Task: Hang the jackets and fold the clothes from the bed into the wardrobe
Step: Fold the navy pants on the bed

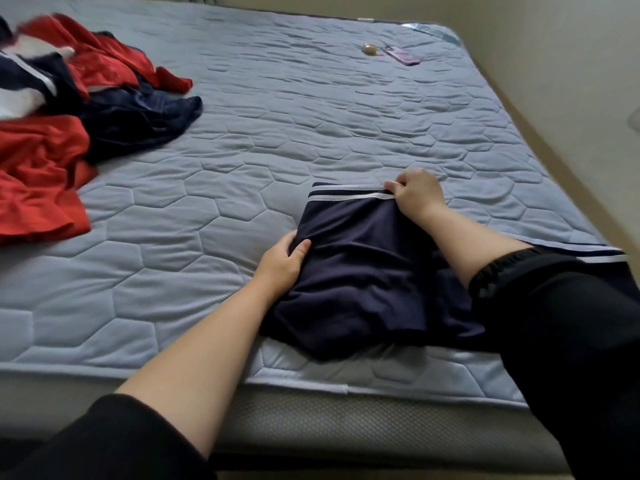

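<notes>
Navy garment of smooth sports fabric with white stripes [363, 268] lies partly folded on the light blue quilted mattress cover of the bed [277, 133], in the lower right part of the frame. The left hand [282, 265] grips its left edge, thumb on top and fingers curled under the cloth. The right hand [415, 197] pinches the striped edge at the far side. A loose pile of red and navy clothes [69, 109] rests in the upper left. A pink phone [403, 55] and a small round yellowish object [370, 49] lie close together in the upper right.
</notes>
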Available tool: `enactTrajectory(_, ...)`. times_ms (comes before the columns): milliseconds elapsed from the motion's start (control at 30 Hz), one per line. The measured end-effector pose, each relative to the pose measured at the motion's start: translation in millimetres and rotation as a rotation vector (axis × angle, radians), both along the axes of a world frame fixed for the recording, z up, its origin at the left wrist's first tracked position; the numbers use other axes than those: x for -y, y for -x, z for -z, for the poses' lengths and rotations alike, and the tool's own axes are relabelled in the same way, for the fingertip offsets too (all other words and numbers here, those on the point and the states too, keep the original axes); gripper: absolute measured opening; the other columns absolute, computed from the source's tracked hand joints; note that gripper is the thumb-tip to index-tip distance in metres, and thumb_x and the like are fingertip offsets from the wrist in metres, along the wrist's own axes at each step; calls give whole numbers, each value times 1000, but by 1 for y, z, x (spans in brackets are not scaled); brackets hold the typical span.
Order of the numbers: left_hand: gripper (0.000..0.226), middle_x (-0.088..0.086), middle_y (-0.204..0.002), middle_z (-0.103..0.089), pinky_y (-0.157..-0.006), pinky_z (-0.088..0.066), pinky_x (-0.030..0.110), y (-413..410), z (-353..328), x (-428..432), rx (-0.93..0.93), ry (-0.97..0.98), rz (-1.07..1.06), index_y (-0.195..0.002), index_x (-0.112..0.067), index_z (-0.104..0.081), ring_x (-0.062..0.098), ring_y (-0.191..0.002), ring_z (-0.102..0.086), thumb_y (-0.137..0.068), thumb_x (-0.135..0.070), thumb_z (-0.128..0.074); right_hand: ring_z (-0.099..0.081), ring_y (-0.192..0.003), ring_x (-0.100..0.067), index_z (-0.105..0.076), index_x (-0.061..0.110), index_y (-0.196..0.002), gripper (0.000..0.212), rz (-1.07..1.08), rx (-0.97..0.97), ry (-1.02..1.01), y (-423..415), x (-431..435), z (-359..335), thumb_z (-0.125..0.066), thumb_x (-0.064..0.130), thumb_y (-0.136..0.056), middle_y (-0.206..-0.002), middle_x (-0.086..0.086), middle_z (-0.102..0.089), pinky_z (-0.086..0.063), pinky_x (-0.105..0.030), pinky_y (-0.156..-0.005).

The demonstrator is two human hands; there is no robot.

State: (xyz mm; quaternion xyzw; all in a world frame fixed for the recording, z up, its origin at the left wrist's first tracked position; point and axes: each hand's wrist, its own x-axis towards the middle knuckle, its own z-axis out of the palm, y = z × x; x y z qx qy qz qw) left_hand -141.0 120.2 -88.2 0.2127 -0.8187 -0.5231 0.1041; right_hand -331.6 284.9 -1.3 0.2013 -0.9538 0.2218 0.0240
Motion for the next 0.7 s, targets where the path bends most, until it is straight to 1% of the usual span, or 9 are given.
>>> enactTrajectory(100,33,0,-124,-61,-81,-30,9,1,3,1,4,25,6,-129,-17,-56,12,-113,-53,-100,-28,-45,-47,-119,-33,-59,7,-120,32,74,-138,17,-22,7,-4,-47,25,-97,-125,-18,-56,-34,-36,-96)
enactTrajectory(200,33,4,-127,-61,-80,-30,10,2,4,1,2,42,-10,-129,-14,-56,16,-116,-52,-101,-26,-43,-36,-131,-33,-50,12,-134,45,-193,-326,27,-81,15,9,-46,32,-94,-140,-15,-44,-21,-44,-109)
enactTrajectory(267,32,5,-126,-61,-81,-31,11,2,3,1,0,43,-11,-129,-13,-56,18,-116,-53,-100,-24,-45,-16,-145,-27,-36,20,-145,55,-315,-253,-215,-111,-1,27,-35,45,-96,-156,-10,-24,-4,-48,-115)
enactTrajectory(300,32,5,-126,-61,-84,-33,14,2,2,0,4,38,-11,-129,-13,-56,19,-117,-54,-100,-23,-46,-5,-147,-21,-24,25,-150,58,-318,-160,-354,-115,-15,37,-29,50,-97,-160,-4,-11,2,-49,-115)
enactTrajectory(367,32,5,-126,-62,-92,-36,19,1,0,-3,8,17,-8,-129,-14,-56,20,-117,-54,-99,-23,-48,5,-147,-12,-9,28,-153,62,-234,23,-445,-109,-42,48,-26,53,-98,-161,4,2,2,-49,-116)
enactTrajectory(433,32,5,-125,-62,-90,-36,18,0,-2,-4,6,7,-18,-128,-13,-56,19,-116,-55,-98,-23,-49,5,-147,-12,-9,23,-153,64,-130,84,-342,-103,-57,51,-29,50,-99,-161,2,4,-2,-49,-117)
enactTrajectory(533,31,1,-119,-64,-82,-34,17,-1,-5,-5,20,-18,-41,-124,-16,-60,15,-109,-56,-97,-29,-51,0,-148,-20,-14,16,-152,63,-29,148,-88,-119,-55,59,-36,43,-99,-161,-7,2,-9,-49,-116)
enactTrajectory(633,33,-7,-104,-63,-81,-36,22,-4,-10,-11,56,-23,-51,-119,-21,-62,10,-98,-55,-92,-39,-56,-1,-148,-24,-14,15,-152,63,28,201,-16,-136,-57,70,-38,40,-100,-161,-11,1,-9,-44,-117)
enactTrajectory(700,34,-9,-101,-64,-81,-39,25,-4,-17,-13,82,-46,-37,-115,-23,-63,10,-95,-57,-88,-43,-61,-1,-148,-25,-11,13,-153,66,71,250,66,-135,-58,68,-40,39,-100,-160,-13,4,-7,-40,-118)
